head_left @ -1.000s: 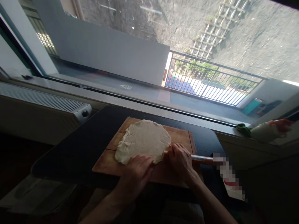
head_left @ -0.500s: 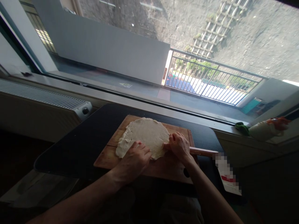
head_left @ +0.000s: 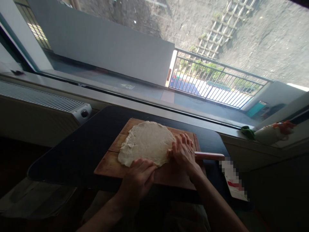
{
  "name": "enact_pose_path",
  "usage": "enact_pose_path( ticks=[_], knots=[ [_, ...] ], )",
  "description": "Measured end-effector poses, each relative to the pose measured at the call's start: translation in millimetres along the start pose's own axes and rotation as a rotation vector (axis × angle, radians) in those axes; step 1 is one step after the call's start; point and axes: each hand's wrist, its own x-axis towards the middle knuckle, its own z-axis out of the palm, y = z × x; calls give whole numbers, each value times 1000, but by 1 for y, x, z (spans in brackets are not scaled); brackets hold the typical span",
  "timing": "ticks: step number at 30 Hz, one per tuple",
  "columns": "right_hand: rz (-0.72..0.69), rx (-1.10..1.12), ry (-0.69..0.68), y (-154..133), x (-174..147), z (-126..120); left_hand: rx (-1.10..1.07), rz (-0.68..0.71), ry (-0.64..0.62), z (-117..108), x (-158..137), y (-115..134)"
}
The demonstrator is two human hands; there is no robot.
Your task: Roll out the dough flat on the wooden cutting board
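Note:
A wide, flattened sheet of pale dough [head_left: 146, 141] lies on a wooden board [head_left: 108, 166], its left edge uneven and crinkled. At its near edge my left hand [head_left: 140, 175] has its fingers together and bent over the rim of the dough; the fingertips are partly hidden. My right hand [head_left: 184, 151] lies over a wooden rolling pin [head_left: 209, 156] by the dough's right side, palm on the pin and fingers reaching across it. One pin end shows just left of that hand, over the dough, and the other sticks out to the right past the board.
Beneath the board stands a dark table [head_left: 72, 151]. At its right corner lies a flat, partly blurred-out object [head_left: 238, 193]. A white radiator [head_left: 79, 112] is at left, below a large window. On the sill at right are a pale jug-like vessel [head_left: 267, 133] and something green [head_left: 247, 132].
My left hand has drawn back towards me, to the dough's near edge. My right hand's fingers have stretched forward across the rolling pin. The view has shifted slightly.

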Motion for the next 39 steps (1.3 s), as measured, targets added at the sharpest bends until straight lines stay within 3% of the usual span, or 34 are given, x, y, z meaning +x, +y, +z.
enact_pose_path(
  ticks=[3, 8, 14, 21, 27, 31, 33, 39],
  knots=[
    [-57, -20, -30, 0, -7, 1, 27, -15, -34, -1, -1, 0],
    [148, 40, -144, 3, 35, 4, 84, -13, -39, -3, 2, 3],
    [-40, -4, -102, 3, -8, 0, 88, -18, -41, -4, 1, 5],
    [165, 54, -179, 9, 54, 6, 71, -5, -20, -6, 1, 5],
    [-7, -21, -72, 12, 6, 6, 95, -6, -19, -7, 2, 6],
    [197, 54, -183, 13, 55, 8, 76, -12, -22, -6, 1, 4],
    [228, 64, -206, 13, 74, 10, 68, -7, -24, -5, 0, 3],
    [70, 28, -107, 17, 27, 12, 60, -23, -12, -4, 0, 4]
  ],
)
